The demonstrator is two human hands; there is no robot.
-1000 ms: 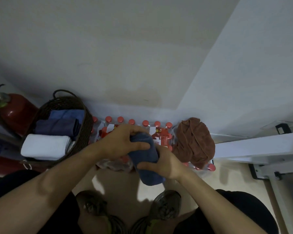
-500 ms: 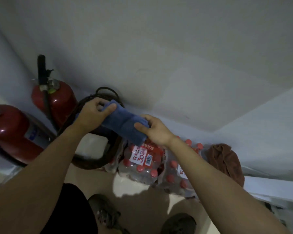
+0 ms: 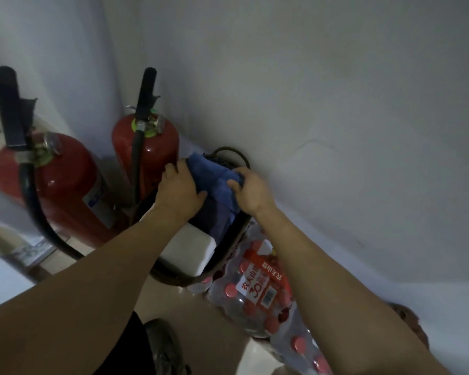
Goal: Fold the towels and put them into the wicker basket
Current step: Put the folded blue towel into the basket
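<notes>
The blue towel (image 3: 214, 180) is folded into a thick, soft roll of terry cloth, brighter blue on top and darker where it sinks into shadow. It sits over the far end of the wicker basket (image 3: 228, 239), held between both hands. The left hand (image 3: 180, 190) grasps its near-left side, thumb pressed along the edge; the right hand (image 3: 251, 193) pinches its right end with the fingers curled over the cloth. Below the left hand, inside the basket, lie a darker blue towel (image 3: 211, 220) and a folded white towel (image 3: 187, 247).

Half a second ago the blue towel was held above the basket's rim; now it is lowered onto the stack inside, and the view has swung left so both red fire extinguishers (image 3: 146, 158) show fully beyond the left hand.

The towel's long axis runs from the far left down toward the right hand. A pack of red-capped bottles (image 3: 257, 290) lies under the right forearm.
</notes>
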